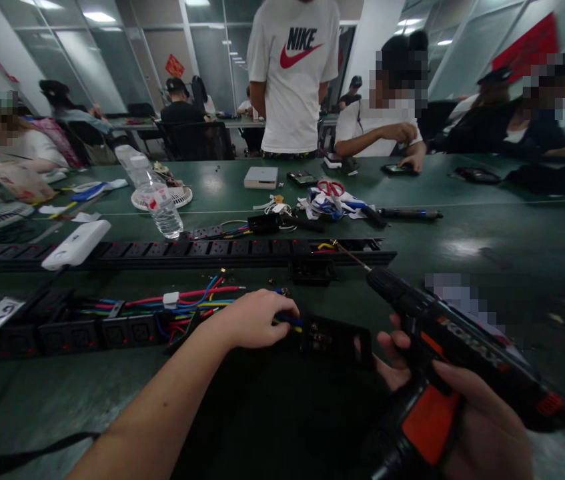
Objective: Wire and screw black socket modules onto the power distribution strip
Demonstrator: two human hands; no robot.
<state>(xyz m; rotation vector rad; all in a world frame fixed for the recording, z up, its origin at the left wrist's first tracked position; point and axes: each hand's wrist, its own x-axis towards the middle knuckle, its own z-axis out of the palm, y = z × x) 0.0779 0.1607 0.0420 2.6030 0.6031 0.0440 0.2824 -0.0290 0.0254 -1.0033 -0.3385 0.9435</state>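
Observation:
My left hand point(262, 319) is closed round blue and yellow wires point(289, 323) that run into a black housing point(335, 341). My right hand point(482, 413) grips a black and orange power drill point(455, 340), its thin bit pointing up and to the left. Some right-hand fingers reach out beside the housing's right end. Left of my left hand lies an opened power strip point(132, 330) with red, blue and green wires spilling out. Behind it stretches a second long black socket strip point(197, 249), a small black part point(312, 271) in front of its right end.
On the green table point(487, 230) stand a tilted water bottle point(159, 200) and a white adapter point(77, 245). Farther back lie red scissors point(331, 189), a screwdriver point(409, 213) and a grey box point(261, 177). A person point(295, 80) stands across the table; others sit around.

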